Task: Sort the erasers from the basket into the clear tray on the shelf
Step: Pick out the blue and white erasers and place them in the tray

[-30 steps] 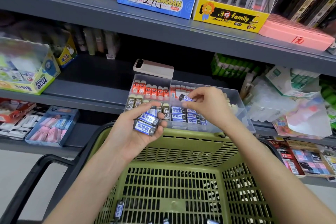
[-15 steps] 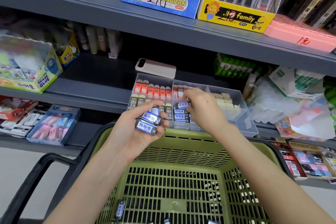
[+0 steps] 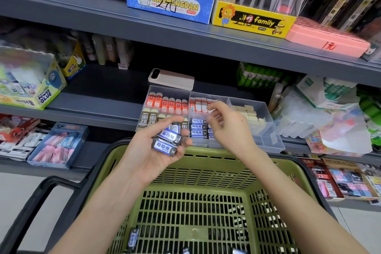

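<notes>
The left hand point(image 3: 152, 156) curls its fingers round a small stack of rectangular blue-labelled erasers point(image 3: 165, 146), whose long axes run roughly 9 to 3 o'clock. The right hand point(image 3: 231, 130) is loosely spread and seemingly empty, though blurred. It hovers at 3 o'clock of that stack, over the matching blue row point(image 3: 198, 128) in the clear plastic compartment tray point(image 3: 270, 142) on the grey shelf point(image 3: 92, 99), so it is nearer both. A stray eraser point(image 3: 133, 237) lies in the green slatted basket point(image 3: 185, 177) at 6 o'clock.
</notes>
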The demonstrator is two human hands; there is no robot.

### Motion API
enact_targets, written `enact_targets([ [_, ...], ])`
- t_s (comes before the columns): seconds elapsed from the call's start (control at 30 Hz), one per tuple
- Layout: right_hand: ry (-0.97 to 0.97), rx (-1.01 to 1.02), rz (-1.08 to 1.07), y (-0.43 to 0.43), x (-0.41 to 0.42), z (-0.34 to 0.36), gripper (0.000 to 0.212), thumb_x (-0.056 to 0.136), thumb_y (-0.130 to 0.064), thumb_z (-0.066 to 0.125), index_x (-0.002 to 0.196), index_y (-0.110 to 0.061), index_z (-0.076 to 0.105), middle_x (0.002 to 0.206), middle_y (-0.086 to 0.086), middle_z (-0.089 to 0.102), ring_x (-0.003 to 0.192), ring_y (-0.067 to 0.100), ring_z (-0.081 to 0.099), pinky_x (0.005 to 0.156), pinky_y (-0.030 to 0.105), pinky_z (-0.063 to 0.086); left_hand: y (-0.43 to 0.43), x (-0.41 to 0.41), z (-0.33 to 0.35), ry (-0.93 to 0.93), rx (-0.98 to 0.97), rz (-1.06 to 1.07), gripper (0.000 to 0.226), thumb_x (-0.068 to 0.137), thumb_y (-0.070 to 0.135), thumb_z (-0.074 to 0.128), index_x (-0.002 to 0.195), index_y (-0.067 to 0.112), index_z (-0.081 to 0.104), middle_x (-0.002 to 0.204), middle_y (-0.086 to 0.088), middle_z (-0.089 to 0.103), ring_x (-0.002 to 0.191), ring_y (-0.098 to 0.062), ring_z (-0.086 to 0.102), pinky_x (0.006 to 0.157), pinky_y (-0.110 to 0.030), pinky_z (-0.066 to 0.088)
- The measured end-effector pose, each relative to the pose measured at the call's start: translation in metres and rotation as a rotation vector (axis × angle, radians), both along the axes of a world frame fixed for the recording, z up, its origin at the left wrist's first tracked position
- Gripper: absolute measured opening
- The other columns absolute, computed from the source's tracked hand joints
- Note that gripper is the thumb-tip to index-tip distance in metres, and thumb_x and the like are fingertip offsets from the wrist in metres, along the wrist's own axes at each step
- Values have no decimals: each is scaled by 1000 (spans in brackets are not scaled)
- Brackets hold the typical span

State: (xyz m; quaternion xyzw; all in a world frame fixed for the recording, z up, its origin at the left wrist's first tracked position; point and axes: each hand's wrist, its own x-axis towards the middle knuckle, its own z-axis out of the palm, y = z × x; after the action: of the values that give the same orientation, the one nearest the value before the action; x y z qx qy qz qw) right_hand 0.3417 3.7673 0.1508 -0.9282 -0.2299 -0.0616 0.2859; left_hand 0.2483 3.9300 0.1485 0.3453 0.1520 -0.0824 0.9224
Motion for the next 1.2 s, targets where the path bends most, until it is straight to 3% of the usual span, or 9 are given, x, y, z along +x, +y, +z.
enact_targets([
  [0.1, 149, 255, 146, -4, -16, 17, 10, 92, -26, 58, 88, -30, 66, 73, -22, 63, 71, -2, 55, 63, 11, 39, -8, -1, 3, -2, 10, -33, 37, 77, 18, 57, 108, 3, 69, 84, -21, 67, 65, -29, 65, 43, -24, 47],
  [0.2, 283, 273, 265, -6, -32, 31, 19, 91, -32, 57, 80, -46, 63, 74, -25, 63, 73, 6, 57, 66, 19, 44, -19, -1, 6, -14, 64, -82, 47, 77, 19, 54, 122, 8, 61, 89, -22, 68, 63, -30, 64, 39, -22, 43],
  [0.27, 319, 207, 290, -8, -35, 36, 14, 90, -28, 59, 87, -39, 67, 78, -16, 64, 81, 19, 59, 75, 35, 47, -27, 0, 7, -17, 92, -107, 50, 76, 19, 54, 125, 9, 56, 90, -20, 69, 60, -31, 64, 37, -21, 40],
  [0.37, 387, 240, 309, -16, -34, 37, 9, 87, -18, 65, 86, -26, 70, 81, -14, 65, 85, 18, 60, 80, 35, 48, -38, 1, 8, -18, 103, -148, 46, 77, 20, 55, 122, 7, 56, 89, -17, 70, 60, -33, 66, 36, -21, 40],
  [0.57, 496, 714, 102, -50, -9, 38, 12, 85, -14, 65, 77, -9, 57, 61, -1, 63, 51, 9, 58, 51, 19, 50, -38, 6, 3, -6, 176, -167, 31, 77, 24, 55, 98, 3, 66, 81, -22, 68, 57, -28, 64, 35, -23, 40],
  [0.77, 310, 167, 167, -56, 27, 28, 4, 74, -30, 76, 73, -33, 73, 67, -18, 69, 59, -5, 53, 61, 14, 43, -28, 11, 3, -43, 358, -56, 25, 77, 29, 59, 88, 8, 66, 67, -13, 59, 47, -19, 51, 37, -21, 36],
  [0.9, 260, -82, 269, -42, 39, 19, 8, 71, -35, 77, 78, -30, 77, 75, -17, 69, 75, -14, 49, 68, 4, 34, -24, 19, 9, -77, 408, -13, 24, 78, 31, 58, 87, 10, 66, 68, -13, 59, 47, -18, 52, 37, -22, 36],
  [1.03, 175, -282, 365, -34, 42, 10, 21, 76, -42, 72, 90, -28, 76, 86, -10, 73, 78, 2, 50, 80, 24, 31, -22, 26, 12, -97, 425, -8, 25, 78, 32, 57, 87, 10, 66, 69, -11, 60, 48, -18, 53, 37, -23, 36],
  [1.2, 19, -312, 341, -39, 39, 7, 27, 94, -38, 51, 115, -32, 66, 95, -15, 70, 88, 6, 47, 78, 26, 21, -19, 28, 11, -96, 422, -27, 25, 78, 32, 57, 88, 11, 67, 69, -11, 60, 50, -18, 54, 38, -22, 37],
])
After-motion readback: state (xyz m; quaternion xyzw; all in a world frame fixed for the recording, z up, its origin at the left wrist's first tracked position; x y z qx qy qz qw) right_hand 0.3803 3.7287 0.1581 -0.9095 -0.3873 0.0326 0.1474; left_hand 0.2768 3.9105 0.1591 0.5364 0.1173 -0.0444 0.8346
